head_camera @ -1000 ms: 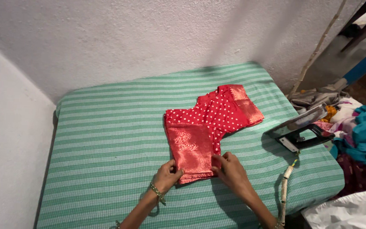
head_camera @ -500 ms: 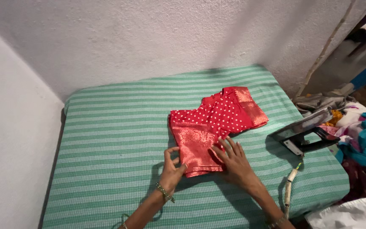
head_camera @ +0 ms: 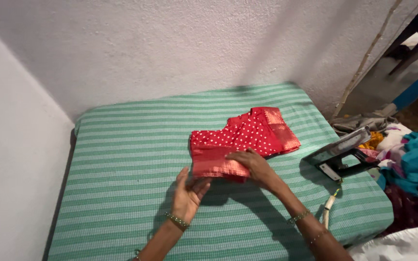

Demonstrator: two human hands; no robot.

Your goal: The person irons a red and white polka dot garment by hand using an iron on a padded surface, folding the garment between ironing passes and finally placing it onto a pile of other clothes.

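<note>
A red blouse with white dots (head_camera: 247,135) lies on a green and white striped cloth (head_camera: 122,159) that covers a padded surface. Its shiny red-orange sleeve (head_camera: 216,164) is folded up at the near end. My left hand (head_camera: 189,193) is palm up under the folded sleeve's near edge, fingers apart. My right hand (head_camera: 255,166) lies flat on top of that fold, pressing it down. Both wrists wear bangles.
A clothes iron (head_camera: 339,154) rests at the right edge of the cloth, its cord (head_camera: 329,210) trailing toward me. A heap of coloured clothes (head_camera: 412,164) lies to the right. White walls close in the left and far sides.
The sleeve end nearest me has been lifted and folded back over the blouse. My left hand turned palm up beneath it, and my right hand moved onto the fold.
</note>
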